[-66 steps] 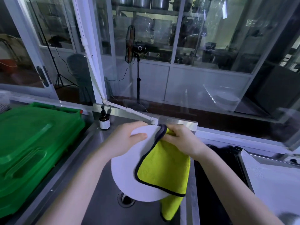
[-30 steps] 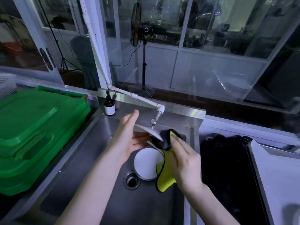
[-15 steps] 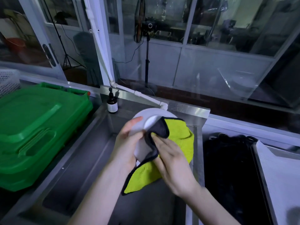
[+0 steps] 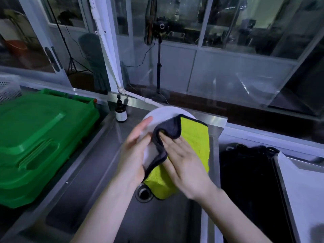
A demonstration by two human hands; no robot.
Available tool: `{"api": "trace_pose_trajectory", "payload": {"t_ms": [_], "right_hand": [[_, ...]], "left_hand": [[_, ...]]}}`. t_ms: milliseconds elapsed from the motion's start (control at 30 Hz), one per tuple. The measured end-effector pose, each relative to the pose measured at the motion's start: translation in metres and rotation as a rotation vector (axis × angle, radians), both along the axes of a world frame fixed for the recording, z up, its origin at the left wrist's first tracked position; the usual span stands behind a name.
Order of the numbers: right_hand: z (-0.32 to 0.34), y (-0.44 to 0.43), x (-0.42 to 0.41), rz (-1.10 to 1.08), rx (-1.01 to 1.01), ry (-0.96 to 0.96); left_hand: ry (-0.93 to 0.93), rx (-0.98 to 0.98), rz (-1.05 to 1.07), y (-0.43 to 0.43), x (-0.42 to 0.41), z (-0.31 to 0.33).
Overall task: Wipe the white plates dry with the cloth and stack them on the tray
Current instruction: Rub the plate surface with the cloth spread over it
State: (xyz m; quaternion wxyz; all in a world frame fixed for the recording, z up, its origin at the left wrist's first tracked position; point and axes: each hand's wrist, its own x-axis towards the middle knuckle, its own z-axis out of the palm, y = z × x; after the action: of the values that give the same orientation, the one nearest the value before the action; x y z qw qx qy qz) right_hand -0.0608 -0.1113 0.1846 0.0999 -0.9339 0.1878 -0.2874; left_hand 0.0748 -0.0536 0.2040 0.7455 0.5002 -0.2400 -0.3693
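Above the steel sink I hold a white plate (image 4: 163, 114) tilted on edge. My left hand (image 4: 135, 155) grips its left rim, thumb on the near face and fingers behind. A yellow cloth with a dark grey back (image 4: 194, 137) drapes over the right part of the plate. My right hand (image 4: 182, 160) presses flat on the cloth with straight fingers. Most of the plate is hidden by the cloth and my hands. The metal tray (image 4: 301, 186) lies at the far right, partly out of view.
The sink basin (image 4: 98, 199) has a drain (image 4: 143, 192) below the cloth. A green plastic crate (image 4: 35, 137) sits left. A small brown bottle (image 4: 120, 113) stands at the sink's back edge. A dark second basin (image 4: 249, 181) lies on the right.
The plate went from face-on to nearly flat and back to tilted. My right hand slid the cloth across its face and now lies flatter and lower on it.
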Motion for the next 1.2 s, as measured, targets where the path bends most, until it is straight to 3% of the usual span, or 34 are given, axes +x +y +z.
{"api": "trace_pose_trajectory", "payload": {"t_ms": [167,400,600,733,833,1033,1200], "right_hand": [[0.014,-0.035,-0.004,-0.225,0.07,-0.002],[-0.024,0.001,-0.016,-0.021,0.09,0.041],[0.012,-0.043,0.008,-0.214,0.178,-0.056],[0.016,-0.035,0.011,-0.046,0.077,-0.054],[0.015,-0.034,0.009,0.068,-0.001,0.007],[0.023,-0.054,0.007,-0.171,0.351,-0.253],[0.015,-0.032,0.015,0.043,0.029,-0.023]], "left_hand": [[-0.047,0.002,0.031,0.001,0.012,0.008],[0.01,0.0,0.005,0.006,0.012,-0.003],[-0.139,-0.023,-0.076,0.004,0.0,0.0],[-0.174,-0.056,-0.093,-0.001,0.006,0.004],[-0.101,-0.089,-0.127,-0.002,0.006,0.003],[-0.265,-0.063,-0.094,0.004,0.015,0.007],[-0.226,-0.05,-0.129,0.003,0.011,0.007]]}}
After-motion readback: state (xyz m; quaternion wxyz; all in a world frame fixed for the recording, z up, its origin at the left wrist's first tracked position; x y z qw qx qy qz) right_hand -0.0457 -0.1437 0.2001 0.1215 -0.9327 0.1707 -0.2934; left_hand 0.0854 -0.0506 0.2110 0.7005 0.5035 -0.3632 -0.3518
